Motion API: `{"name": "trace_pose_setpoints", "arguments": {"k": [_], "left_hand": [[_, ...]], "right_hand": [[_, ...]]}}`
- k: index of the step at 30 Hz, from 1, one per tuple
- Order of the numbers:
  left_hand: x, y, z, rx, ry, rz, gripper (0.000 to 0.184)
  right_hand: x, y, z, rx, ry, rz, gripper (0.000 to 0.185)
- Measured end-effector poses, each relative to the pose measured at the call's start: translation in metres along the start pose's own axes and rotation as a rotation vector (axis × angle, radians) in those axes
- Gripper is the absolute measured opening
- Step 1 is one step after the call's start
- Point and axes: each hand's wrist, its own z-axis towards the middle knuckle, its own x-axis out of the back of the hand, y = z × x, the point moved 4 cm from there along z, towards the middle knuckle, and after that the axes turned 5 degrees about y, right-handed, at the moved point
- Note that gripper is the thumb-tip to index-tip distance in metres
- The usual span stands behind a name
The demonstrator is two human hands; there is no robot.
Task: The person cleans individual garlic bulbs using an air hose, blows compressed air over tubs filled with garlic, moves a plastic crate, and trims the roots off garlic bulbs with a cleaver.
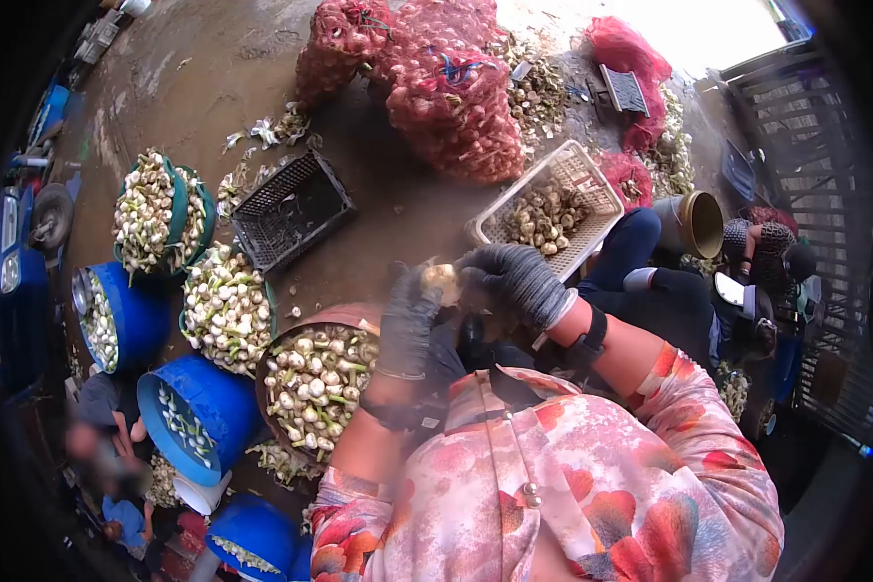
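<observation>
A pale garlic bulb point(440, 282) is held in front of my chest. My left hand point(406, 325), in a dark grey glove, has its fingers closed around the bulb's left side. From the other side my right hand point(522, 279), gloved too, comes close to the bulb with curled fingers; whatever they grip is hidden and blurred. Beyond the right hand stands a white plastic crate point(482, 225) with a heap of garlic bulbs point(547, 215) in it. Below my left forearm is a reddish tub point(279, 339) full of trimmed garlic bulbs point(312, 380).
A black crate point(291, 211) sits on the wet floor. Large red mesh sacks of garlic point(461, 102) stand ahead. Blue barrels point(199, 412) and green tubs of garlic point(228, 303) line the left. A metal bucket point(689, 225) and another person point(757, 242) are at right.
</observation>
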Motion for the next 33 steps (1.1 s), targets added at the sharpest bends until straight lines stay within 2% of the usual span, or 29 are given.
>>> {"name": "trace_pose_setpoints", "arguments": {"k": [1,2,4,5,6,7,8,9,11,13,15,16,17,19,20,21,23,25,27,29,30,31,33], "left_hand": [[0.009,0.003,0.009,-0.006,0.017,-0.012,0.042],[0.017,0.009,0.019,-0.088,0.052,0.048,0.04],[0.037,0.022,0.043,-0.181,0.092,0.097,0.039],[0.049,0.032,0.056,-0.246,0.127,0.231,0.037],[0.055,0.049,0.067,-0.31,0.17,0.356,0.035],[0.064,0.063,0.076,-0.308,0.187,0.339,0.035],[0.075,0.074,0.082,-0.239,0.212,0.294,0.034],[0.083,0.092,0.088,-0.176,0.232,0.253,0.032],[0.092,0.134,0.096,-0.151,0.233,0.119,0.034],[0.11,0.151,0.106,-0.103,0.23,-0.004,0.035],[0.131,0.161,0.119,-0.066,0.069,-0.376,0.038],[0.149,0.159,0.132,-0.169,0.12,-0.168,0.04],[0.162,0.152,0.142,-0.167,0.135,-0.177,0.04],[0.183,0.145,0.158,-0.181,0.247,-0.185,0.041],[0.187,0.143,0.163,-0.162,0.263,-0.196,0.041],[0.189,0.141,0.168,-0.13,0.298,-0.216,0.04],[0.194,0.145,0.18,-0.106,0.344,-0.244,0.039],[0.201,0.155,0.191,-0.213,0.422,-0.017,0.036],[0.218,0.15,0.205,-0.063,0.435,-0.274,0.033],[0.23,0.146,0.215,-0.061,0.416,-0.043,0.036],[0.233,0.144,0.221,-0.054,0.425,-0.054,0.036],[0.237,0.14,0.227,-0.059,0.402,-0.273,0.039],[0.247,0.128,0.238,-0.039,0.368,-0.267,0.047]], "right_hand": [[-0.007,-0.008,0.012,0.052,-0.013,-0.037,0.019],[-0.016,-0.021,0.026,0.285,-0.007,-0.376,0.016],[-0.035,-0.051,0.052,0.417,0.021,-0.712,0.012],[-0.048,-0.061,0.069,0.426,0.018,-0.719,0.012],[-0.058,-0.066,0.089,0.35,0.001,-0.737,0.011],[-0.068,-0.069,0.106,0.268,-0.025,-0.753,0.012],[-0.077,-0.074,0.122,0.363,-0.017,-0.73,0.015],[-0.089,-0.084,0.138,0.366,-0.033,-0.737,0.015],[-0.105,-0.108,0.175,0.328,0.096,-0.644,0.013],[-0.117,-0.116,0.207,0.258,0.044,-0.554,0.012],[-0.122,-0.094,0.246,-0.162,0.023,-0.175,0.013],[-0.122,-0.09,0.264,-0.159,0.046,-0.24,0.013],[-0.123,-0.084,0.272,-0.162,0.03,-0.248,0.013],[-0.136,-0.118,0.28,0.294,-0.061,-0.224,0.012],[-0.15,-0.148,0.277,0.468,-0.14,-0.46,0.013],[-0.162,-0.149,0.279,0.445,-0.156,-0.463,0.013],[-0.193,-0.149,0.291,0.543,-0.361,-0.784,0.013],[-0.211,-0.146,0.31,0.521,-0.352,-0.788,0.013],[-0.226,-0.139,0.33,0.428,-0.484,-0.876,0.013],[-0.234,-0.124,0.356,0.379,-0.534,-0.848,0.015],[-0.236,-0.109,0.371,0.377,-0.509,-0.762,0.017],[-0.238,-0.094,0.387,0.371,-0.481,-0.674,0.019],[-0.237,-0.055,0.437,0.084,-0.469,-0.482,0.023]]}}
